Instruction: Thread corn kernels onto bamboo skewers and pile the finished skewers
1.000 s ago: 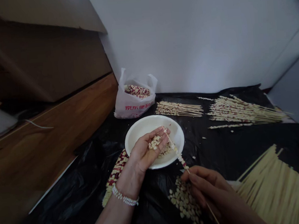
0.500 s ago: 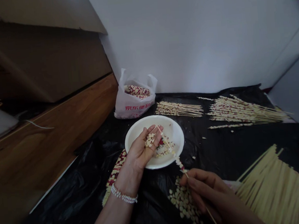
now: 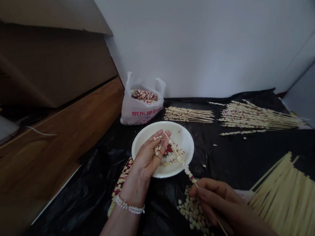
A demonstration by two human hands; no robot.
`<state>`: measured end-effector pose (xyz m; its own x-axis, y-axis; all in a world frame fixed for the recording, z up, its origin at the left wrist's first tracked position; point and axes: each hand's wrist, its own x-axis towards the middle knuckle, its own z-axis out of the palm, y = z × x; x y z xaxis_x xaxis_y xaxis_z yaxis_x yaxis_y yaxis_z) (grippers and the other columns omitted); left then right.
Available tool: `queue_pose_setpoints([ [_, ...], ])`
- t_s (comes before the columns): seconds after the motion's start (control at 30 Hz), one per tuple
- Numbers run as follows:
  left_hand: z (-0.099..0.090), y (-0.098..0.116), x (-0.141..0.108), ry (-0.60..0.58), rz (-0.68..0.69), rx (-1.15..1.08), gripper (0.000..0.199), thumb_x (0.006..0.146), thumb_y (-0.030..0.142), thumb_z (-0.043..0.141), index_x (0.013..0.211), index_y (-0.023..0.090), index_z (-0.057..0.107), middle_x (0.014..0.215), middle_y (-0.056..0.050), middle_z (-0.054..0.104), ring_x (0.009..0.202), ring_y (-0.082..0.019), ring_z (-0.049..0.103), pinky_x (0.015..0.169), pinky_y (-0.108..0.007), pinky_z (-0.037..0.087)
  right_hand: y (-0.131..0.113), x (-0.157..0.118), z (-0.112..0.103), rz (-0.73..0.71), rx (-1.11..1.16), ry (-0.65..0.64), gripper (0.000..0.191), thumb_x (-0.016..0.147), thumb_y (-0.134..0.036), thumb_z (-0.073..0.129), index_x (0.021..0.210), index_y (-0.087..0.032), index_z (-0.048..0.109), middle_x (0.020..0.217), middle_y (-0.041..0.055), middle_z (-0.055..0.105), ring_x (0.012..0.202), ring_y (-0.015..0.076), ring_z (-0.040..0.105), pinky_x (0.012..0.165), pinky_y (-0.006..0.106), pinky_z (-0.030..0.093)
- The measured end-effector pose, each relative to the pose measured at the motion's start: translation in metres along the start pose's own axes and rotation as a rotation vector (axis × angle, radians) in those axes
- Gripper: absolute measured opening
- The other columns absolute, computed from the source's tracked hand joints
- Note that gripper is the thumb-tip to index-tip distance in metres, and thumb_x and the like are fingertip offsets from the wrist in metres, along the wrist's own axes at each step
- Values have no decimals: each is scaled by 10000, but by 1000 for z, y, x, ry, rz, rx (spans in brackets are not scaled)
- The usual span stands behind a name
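My left hand (image 3: 146, 156) is turned palm up over the white bowl (image 3: 186, 141), cupping pale corn kernels (image 3: 157, 151). Its fingertips are beside the tip of a thin wooden skewer (image 3: 188, 172), though I cannot tell if they touch it. The skewer slants up and left, with pale and a few dark red kernels threaded along it. Lower down, the fingers and thumb of my right hand (image 3: 221, 200) pinch the stick below the kernels. Loose kernels and red bits lie in the bowl, partly behind my left hand.
Corn cobs fill a white plastic bag (image 3: 142, 113) behind the bowl. Threaded skewers (image 3: 244, 116) lie at right back, a smaller bundle (image 3: 187, 115) nearer the bag. Bare sticks (image 3: 294, 194) are at right. Loose kernels (image 3: 192, 209) and a speckled cob (image 3: 121, 181) rest on black plastic sheeting (image 3: 72, 208).
The fingers of my left hand have curled in a little, and the kernels in its palm have shifted. The skewer tip has moved slightly up and left. My right hand keeps its grip.
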<state>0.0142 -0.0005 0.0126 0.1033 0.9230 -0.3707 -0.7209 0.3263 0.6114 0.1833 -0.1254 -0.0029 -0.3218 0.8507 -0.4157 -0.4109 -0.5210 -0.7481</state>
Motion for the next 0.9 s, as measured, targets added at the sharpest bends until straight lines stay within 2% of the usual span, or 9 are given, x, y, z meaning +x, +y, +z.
queue_pose_setpoints([
  [0.2,3,0,-3,64,6,37,222,805,14,592,989,101,682,907,-118,728,849,-166,710,740,-204,584,0,1,1,-3,13,-2,266,714,-449,783,756,-189,740,397,-63,470,389,43,299,396,147,195],
  [0.3,6,2,-3,74,-7,22,230,774,-29,596,969,66,673,901,-125,723,889,-174,702,778,-195,572,0,1,1,12,15,0,257,715,-451,782,755,-201,739,393,-67,458,385,41,285,382,141,179],
  [0.37,6,5,-3,84,-44,-14,171,815,50,585,967,40,662,928,-158,716,936,-207,693,783,-223,578,0,1,1,9,-8,3,269,721,-461,776,763,-197,742,392,-67,459,381,36,285,385,137,189],
  [0.47,6,8,-3,74,-87,-62,217,882,138,503,994,24,650,979,-200,704,990,-245,677,772,-267,589,0,1,1,1,-20,-1,271,727,-462,772,767,-196,741,394,-67,466,381,34,302,393,134,216],
  [0.63,4,6,-3,64,-76,-43,371,810,-40,479,1120,95,633,1048,-143,708,1037,-204,662,818,-233,563,1,1,-1,4,11,-19,254,729,-447,777,751,-197,739,379,-73,453,376,30,306,384,125,211],
  [0.77,6,6,-5,83,-52,-49,430,805,-25,504,1188,137,610,1108,-119,698,1063,-186,650,860,-237,546,4,2,-2,21,18,-17,267,726,-445,782,755,-184,738,386,-66,488,370,25,331,390,121,242],
  [0.9,9,5,-8,96,-21,-43,406,816,20,538,1193,156,608,1150,-111,687,1084,-182,640,902,-244,527,8,3,-4,38,28,-59,292,702,-453,797,746,-172,731,368,-69,493,349,25,335,372,121,243],
])
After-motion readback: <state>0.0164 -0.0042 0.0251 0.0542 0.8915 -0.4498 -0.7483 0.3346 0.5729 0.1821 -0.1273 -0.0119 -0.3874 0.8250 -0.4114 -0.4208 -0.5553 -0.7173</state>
